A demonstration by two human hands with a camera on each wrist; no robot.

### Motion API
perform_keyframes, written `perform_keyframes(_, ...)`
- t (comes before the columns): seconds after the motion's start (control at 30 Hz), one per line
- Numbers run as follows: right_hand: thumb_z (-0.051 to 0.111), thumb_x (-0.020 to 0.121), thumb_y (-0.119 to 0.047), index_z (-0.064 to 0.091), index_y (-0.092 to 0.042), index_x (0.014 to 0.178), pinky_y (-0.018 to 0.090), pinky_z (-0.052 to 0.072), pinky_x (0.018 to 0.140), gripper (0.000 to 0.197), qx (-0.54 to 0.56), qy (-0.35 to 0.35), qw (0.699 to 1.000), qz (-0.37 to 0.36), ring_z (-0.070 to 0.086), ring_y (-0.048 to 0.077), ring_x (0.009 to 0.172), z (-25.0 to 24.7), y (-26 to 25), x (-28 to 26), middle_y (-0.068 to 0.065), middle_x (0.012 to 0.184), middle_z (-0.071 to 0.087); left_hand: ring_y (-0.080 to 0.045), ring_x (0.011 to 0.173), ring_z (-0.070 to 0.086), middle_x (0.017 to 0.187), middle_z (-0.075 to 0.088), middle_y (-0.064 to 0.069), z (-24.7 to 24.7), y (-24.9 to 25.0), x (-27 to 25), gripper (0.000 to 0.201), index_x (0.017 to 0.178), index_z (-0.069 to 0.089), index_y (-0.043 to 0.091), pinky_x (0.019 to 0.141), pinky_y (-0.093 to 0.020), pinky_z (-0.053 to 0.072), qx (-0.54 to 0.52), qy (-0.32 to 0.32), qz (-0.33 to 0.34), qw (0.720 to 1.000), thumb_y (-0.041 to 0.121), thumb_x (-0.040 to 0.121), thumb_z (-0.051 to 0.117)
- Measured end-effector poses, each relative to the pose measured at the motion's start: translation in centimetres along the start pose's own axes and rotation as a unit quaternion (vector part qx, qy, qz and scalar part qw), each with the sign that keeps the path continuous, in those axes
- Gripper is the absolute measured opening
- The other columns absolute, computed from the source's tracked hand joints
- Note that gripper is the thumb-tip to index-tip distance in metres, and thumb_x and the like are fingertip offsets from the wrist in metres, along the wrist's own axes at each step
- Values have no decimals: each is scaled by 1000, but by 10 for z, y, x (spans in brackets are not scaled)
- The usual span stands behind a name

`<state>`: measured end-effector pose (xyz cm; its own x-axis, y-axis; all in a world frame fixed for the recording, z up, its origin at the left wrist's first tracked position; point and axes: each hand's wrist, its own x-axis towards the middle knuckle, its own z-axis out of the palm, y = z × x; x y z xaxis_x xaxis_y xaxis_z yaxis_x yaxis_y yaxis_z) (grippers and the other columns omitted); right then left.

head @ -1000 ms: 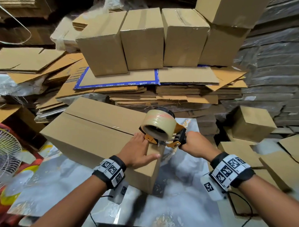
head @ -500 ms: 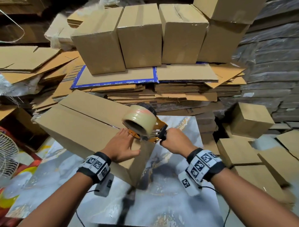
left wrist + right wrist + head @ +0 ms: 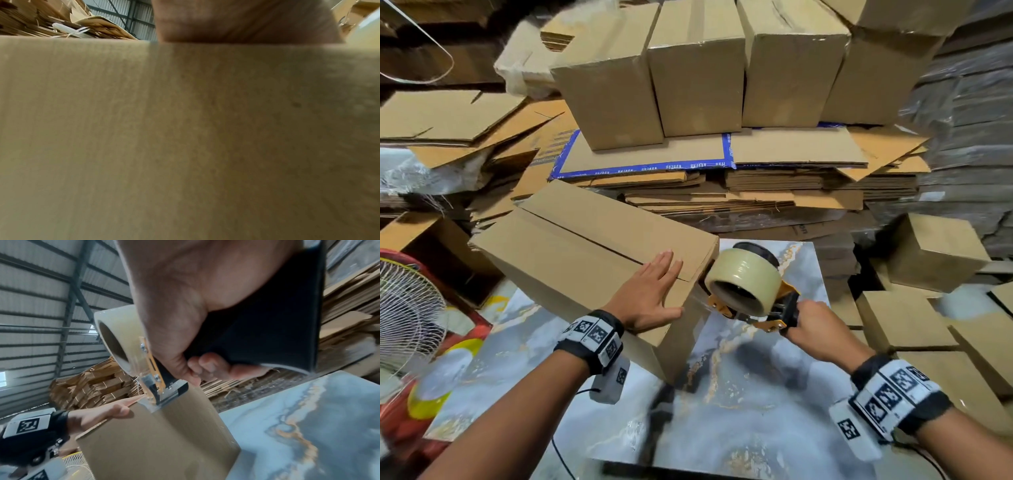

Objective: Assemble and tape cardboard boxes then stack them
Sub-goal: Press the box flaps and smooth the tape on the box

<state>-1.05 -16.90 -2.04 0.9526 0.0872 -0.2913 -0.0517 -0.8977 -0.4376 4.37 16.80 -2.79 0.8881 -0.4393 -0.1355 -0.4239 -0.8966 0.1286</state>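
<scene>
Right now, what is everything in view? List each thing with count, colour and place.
box being taped: one, brown, tilted on the marble-patterned surface, top seam untaped.
tape dispenser: one, orange and black with a clear roll, at the box's near end.
marble-patterned surface: one, grey-white, under the box.
assembled boxes: four in a row, one more on top at right, brown, behind.
flat cardboard stacks: many, brown, behind.
fan: one, white, far left.
left hand: flat on the box.
right hand: grips the dispenser handle.

A cardboard box (image 3: 585,253) lies on the surface (image 3: 739,394), a tape dispenser (image 3: 748,287) at its right end, four assembled boxes (image 3: 698,65) standing behind on flattened cardboard stacks (image 3: 791,185).
</scene>
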Motion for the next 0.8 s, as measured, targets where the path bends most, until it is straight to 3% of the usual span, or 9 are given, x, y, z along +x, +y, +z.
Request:
perform_keyframes(0.23, 60, 82, -18, 50, -16, 70, 30, 27, 45, 17, -57, 10, 998, -11, 52, 30, 65, 9, -1, -4, 5, 69, 54, -17, 154, -16, 165, -21, -6, -1, 2, -2, 107, 161, -9, 22, 127, -38, -2, 7, -8, -10, 1000, 73, 74, 25)
perform_keyframes(0.37, 62, 84, -16, 40, -20, 63, 28, 29, 46, 31, 9, -26, 1000, 2, 54, 30, 68, 21, -13, 18, 2, 63, 49, -18, 154, -16, 166, -19, -7, 0, 3, 0, 107, 162, -8, 20, 126, -37, -3, 7, -10, -16, 1000, 72, 74, 24)
perform_keyframes(0.4, 63, 84, -16, 41, -19, 65, 28, 32, 49, 29, 17, -38, 999, 17, 55, 30, 72, 21, -13, 23, 2, 66, 52, -18, 155, -15, 167, -18, -8, 0, 4, 0, 107, 162, -7, 20, 126, -37, -3, 6, -9, -21, 1000, 72, 74, 24)
perform_keyframes(0.47, 63, 89, -20, 48, -16, 80, 28, 40, 61, 18, 2, -65, 997, 41, 60, 31, 84, 20, -7, 26, 9, 88, 64, -19, 155, -14, 168, -16, -8, 2, 5, -2, 107, 162, -6, 20, 125, -35, -4, -1, -3, -31, 1000, 72, 74, 25)
perform_keyframes(0.53, 62, 93, -19, 50, -15, 91, 29, 41, 70, 13, 11, -102, 993, 64, 62, 35, 94, 29, 3, 22, 16, 102, 66, -20, 155, -12, 168, -15, -9, 2, 7, -4, 106, 162, -5, 19, 124, -35, -4, -8, 2, -39, 999, 72, 75, 26)
perform_keyframes(0.6, 62, 92, -11, 51, -13, 81, 28, 40, 63, 16, 107, -114, 982, 103, 59, 30, 76, 51, 15, 23, 11, 81, 62, -21, 156, -11, 168, -15, -10, 3, 10, -5, 106, 162, -4, 18, 124, -36, -3, -15, 10, -52, 998, 72, 76, 25)
perform_keyframes(0.7, 61, 88, 0, 48, -11, 64, 23, 34, 45, 29, 357, -125, 902, 206, 41, 17, 39, 88, 31, 36, 5, 48, 47, -23, 156, -10, 167, -14, -11, 7, 15, -6, 106, 162, -3, 16, 125, -39, 0, -20, 18, -75, 997, 73, 77, 24)
perform_keyframes(0.8, 56, 93, -3, 46, -12, 64, 21, 32, 41, 32, 506, -135, 801, 289, 34, 16, 33, 121, 39, 55, 4, 44, 40, -23, 156, -11, 166, -16, -11, 8, 16, -7, 106, 162, -5, 15, 126, -40, 1, -17, 18, -83, 996, 74, 78, 23)
